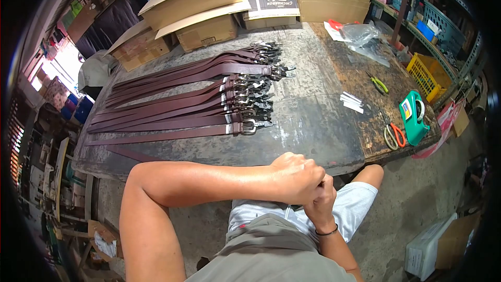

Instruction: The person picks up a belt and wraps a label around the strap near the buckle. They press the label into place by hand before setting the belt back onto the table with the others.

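In front of my lap, near the table's front edge, my two hands are pressed together. My left hand [297, 177] is closed in a fist, its back turned up. Just below and to the right, my right hand [321, 203] is closed against it, with a dark band on the wrist. Whatever the fingers hold, if anything, is hidden. Beyond my left forearm, several dark brown belts [172, 105] lie side by side on the table [313, 130], their metal buckles [249, 127] toward the middle. White bands show near several buckles.
At the table's right lie white strips [352, 102], green-handled pliers [379, 85], orange-handled scissors [397, 134] and a green tape dispenser [414, 117]. Clear plastic bags [365, 39] are farther back. Cardboard boxes [203, 34] stand along the far side; a yellow basket [425, 75] is beside shelves.
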`<state>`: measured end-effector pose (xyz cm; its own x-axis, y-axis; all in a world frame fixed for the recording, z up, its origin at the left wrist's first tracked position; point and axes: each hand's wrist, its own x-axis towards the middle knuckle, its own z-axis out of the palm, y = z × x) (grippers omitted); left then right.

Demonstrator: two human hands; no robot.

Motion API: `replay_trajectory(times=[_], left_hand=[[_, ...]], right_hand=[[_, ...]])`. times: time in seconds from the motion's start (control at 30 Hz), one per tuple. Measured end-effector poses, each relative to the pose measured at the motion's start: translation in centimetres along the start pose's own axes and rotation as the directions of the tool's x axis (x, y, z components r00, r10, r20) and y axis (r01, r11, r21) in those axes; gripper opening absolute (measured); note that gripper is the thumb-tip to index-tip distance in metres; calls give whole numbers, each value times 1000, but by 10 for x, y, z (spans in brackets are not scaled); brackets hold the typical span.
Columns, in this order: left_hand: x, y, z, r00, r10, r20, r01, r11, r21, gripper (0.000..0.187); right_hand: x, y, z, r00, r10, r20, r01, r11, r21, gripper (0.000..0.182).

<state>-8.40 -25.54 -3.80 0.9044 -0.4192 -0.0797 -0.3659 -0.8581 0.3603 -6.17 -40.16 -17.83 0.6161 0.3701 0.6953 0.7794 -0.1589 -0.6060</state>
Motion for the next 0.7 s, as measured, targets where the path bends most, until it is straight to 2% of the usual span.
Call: replay_trajectory(times=[0.07, 0.1, 0.17, 0.2, 0.27, 0.3, 0.37, 0.4, 0.43, 0.5, 0.53, 0.57, 0.63, 0.7], left_hand=[[-4, 0, 1, 999, 10, -53, -10, 1000, -11, 29], [-6, 0, 2, 999, 30, -24, -30, 999, 25, 34], [-8, -1, 0, 999, 50, 5, -50, 997, 59, 39], [-9, -1, -3, 998, 62, 24, -63, 995, 74, 41], [-14, -2, -7, 997, 71, 40, -75, 993, 90, 43], [-17, -3, -8, 993, 115, 39, -119, 987, 106, 43], [-23, -3, -12, 987, 158, 40, -162, 979, 121, 43], [-25, -2, -16, 979, 187, 77, -195, 974, 118, 42], [-28, -1, -20, 970, 215, 114, -228, 967, 114, 42], [-34, 2, -23, 961, 242, 133, -256, 962, 96, 43], [-37, 4, -24, 950, 272, 151, -286, 955, 79, 45], [-39, 5, -27, 950, 272, 151, -286, 955, 79, 45], [-45, 7, -31, 934, 337, 117, -348, 932, 100, 44], [-50, 12, -37, 934, 333, 133, -350, 928, 130, 39]], right_hand=[[-1, 1, -6, 987, 151, 59, -154, 987, 51, 33], [0, 3, -9, 987, 150, 59, -154, 987, 51, 33], [5, 7, -14, 965, 122, 230, -146, 985, 93, 37], [7, 6, -16, 965, 121, 232, -146, 985, 92, 37], [11, 3, -19, 943, 117, 312, -202, 945, 255, 44], [13, -2, -24, 943, 116, 313, -201, 945, 256, 44], [14, -13, -36, 778, 230, 585, -523, 753, 399, 50], [11, -9, -41, 691, 161, 704, -629, 614, 477, 40], [6, -4, -46, 690, 160, 706, -630, 613, 477, 40], [-1, 4, -51, 557, 61, 828, -778, 386, 495, 28], [3, 1, -53, 559, 59, 827, -766, 420, 487, 22], [6, -3, -55, 558, 59, 827, -766, 420, 487, 22], [11, -8, -58, 556, 37, 830, -720, 520, 460, 20], [14, -10, -60, 567, 13, 824, -686, 560, 464, 19]])
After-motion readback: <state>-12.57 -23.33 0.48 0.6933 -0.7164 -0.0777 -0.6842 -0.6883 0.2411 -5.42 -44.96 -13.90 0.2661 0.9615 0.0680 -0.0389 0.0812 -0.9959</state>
